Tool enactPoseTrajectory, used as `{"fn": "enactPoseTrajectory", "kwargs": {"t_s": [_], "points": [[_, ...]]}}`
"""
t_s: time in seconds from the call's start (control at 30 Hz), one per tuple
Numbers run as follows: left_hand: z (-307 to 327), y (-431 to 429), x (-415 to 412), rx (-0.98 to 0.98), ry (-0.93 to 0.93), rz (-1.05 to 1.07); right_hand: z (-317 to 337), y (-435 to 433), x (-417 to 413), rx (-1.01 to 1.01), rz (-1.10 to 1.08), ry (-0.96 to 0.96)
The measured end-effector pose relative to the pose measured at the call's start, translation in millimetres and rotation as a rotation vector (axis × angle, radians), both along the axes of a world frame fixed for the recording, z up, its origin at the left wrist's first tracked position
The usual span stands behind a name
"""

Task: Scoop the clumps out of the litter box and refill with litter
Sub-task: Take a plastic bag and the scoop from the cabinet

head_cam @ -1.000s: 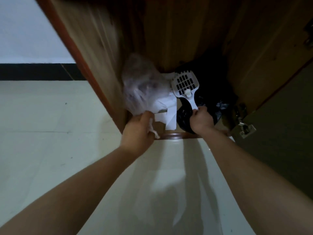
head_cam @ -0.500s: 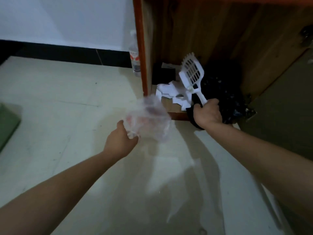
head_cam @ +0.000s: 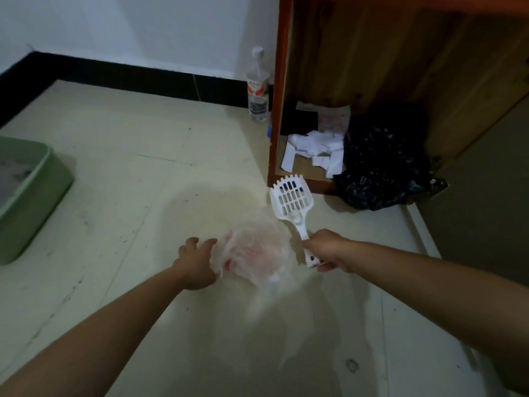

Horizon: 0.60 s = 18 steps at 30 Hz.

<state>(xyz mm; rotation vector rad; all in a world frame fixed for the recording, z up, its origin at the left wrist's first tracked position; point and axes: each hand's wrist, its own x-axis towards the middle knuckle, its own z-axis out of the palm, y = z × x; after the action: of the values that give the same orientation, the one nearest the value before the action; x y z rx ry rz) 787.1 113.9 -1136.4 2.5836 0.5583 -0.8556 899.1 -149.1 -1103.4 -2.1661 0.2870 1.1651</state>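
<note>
Head camera: A person's two bare arms reached out over a pale tiled floor [head_cam: 120, 167], scuffed and speckled with dark marks. The right hand [head_cam: 329, 250] had its grip closed round the handle of a white slotted scoop [head_cam: 292, 200], which was held in the air with the slotted head tilted up and away from the person. The left hand [head_cam: 197, 265] had its grip curled on the edge of a thin, see-through plastic bag [head_cam: 254, 253], blurred and faintly pink, which hung between the two hands, just beside the scoop's handle.

The green litter box [head_cam: 34, 190] stood on the floor at the far left, cut off by the frame's edge and well apart from both hands, with grey litter visible inside. A white wall [head_cam: 143, 30] with a black baseboard [head_cam: 128, 75] ran along the back of the room. A clear bottle [head_cam: 257, 93] stood on the floor against the side of a wooden cabinet [head_cam: 372, 53]. The cabinet stood open, its door [head_cam: 486, 181] swung out to the right; on its bottom shelf lay scattered white papers [head_cam: 315, 150] and a crumpled black bag [head_cam: 380, 167] that spilled over the front edge.
</note>
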Motion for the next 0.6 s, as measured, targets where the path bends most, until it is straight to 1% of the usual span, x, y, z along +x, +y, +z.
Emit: {"fn": "enactPoseTrajectory", "kwargs": {"t_s": [0.03,0.07,0.13,0.2,0.27,0.33,0.4,0.47,0.5,0.53,0.57,0.6], "points": [[0,1,-2,-0.03,-0.031,0.014,-2,-1,3,-0.001,0.017,-0.011],[0,2,-3,-0.102,-0.039,0.035,-3,-1,5,-0.001,0.026,-0.01],[3,5,-2,-0.338,0.007,0.122,-4,3,6,0.023,0.022,0.03],[11,9,0,-0.543,0.091,0.176,-7,12,4,0.053,0.029,0.088],[22,14,2,-0.675,0.165,0.192,-17,22,5,-0.008,0.101,0.089],[32,19,2,-0.789,0.171,0.233,-26,31,8,-0.058,0.184,0.086],[38,17,1,-0.954,0.093,0.396,-34,39,13,-0.029,0.183,0.1],[32,11,5,-1.09,-0.029,0.645,-42,45,15,-0.02,0.15,0.055],[26,6,8,-1.096,-0.079,0.74,-45,47,14,-0.022,0.127,0.008],[17,0,11,-1.017,-0.118,0.779,-47,50,14,-0.035,0.099,-0.051],[9,-5,14,-0.846,-0.147,0.749,-49,52,13,-0.059,0.072,-0.114],[1,-8,17,-0.62,-0.153,0.639,-50,52,14,-0.086,0.049,-0.166]]}}
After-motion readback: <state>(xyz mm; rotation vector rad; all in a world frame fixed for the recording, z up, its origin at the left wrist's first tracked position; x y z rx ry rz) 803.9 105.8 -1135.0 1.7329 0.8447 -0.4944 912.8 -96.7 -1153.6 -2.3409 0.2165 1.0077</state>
